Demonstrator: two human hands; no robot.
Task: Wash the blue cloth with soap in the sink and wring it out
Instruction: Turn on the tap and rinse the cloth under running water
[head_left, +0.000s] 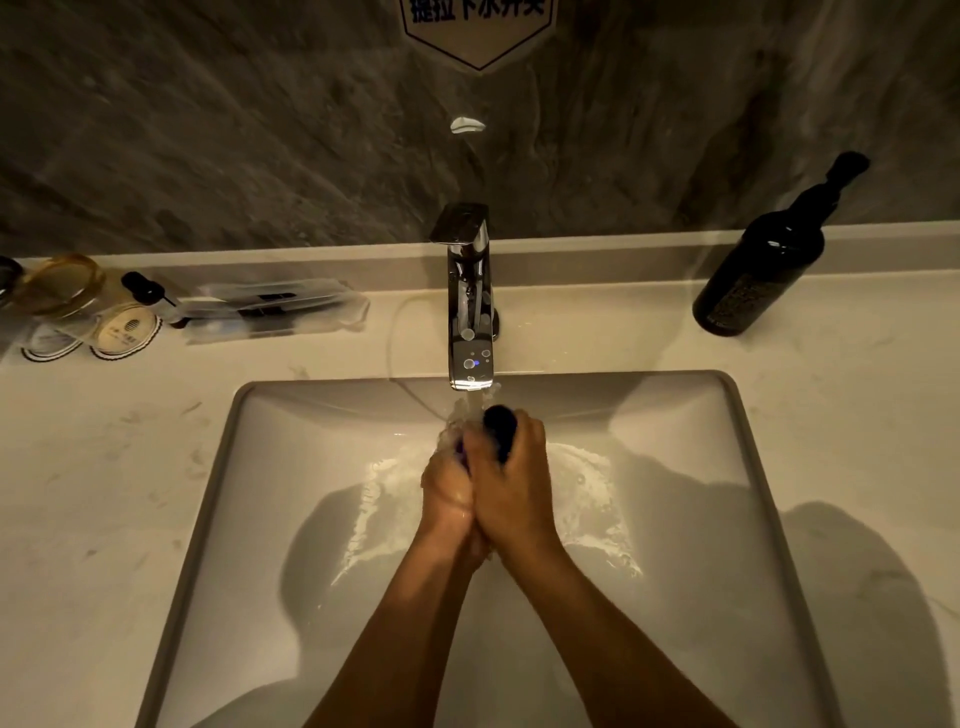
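Both my hands are pressed together over the white sink (244, 519), just below the chrome faucet (470, 312). The dark blue cloth (500, 422) is bunched between them; only a rounded dark end shows above my fingers. My right hand (511, 478) wraps its fingers round the bundle from the right. My left hand (449, 488) grips it from the left, mostly covered by the right hand. Water runs from the spout onto the cloth and fingers and splashes across the basin floor.
A dark pump bottle (763, 260) stands on the counter at the back right. At the back left lie clear-wrapped toiletry packets (270, 309), a glass (62, 283) and round paper coasters (124, 330). A grey stone wall rises behind the counter.
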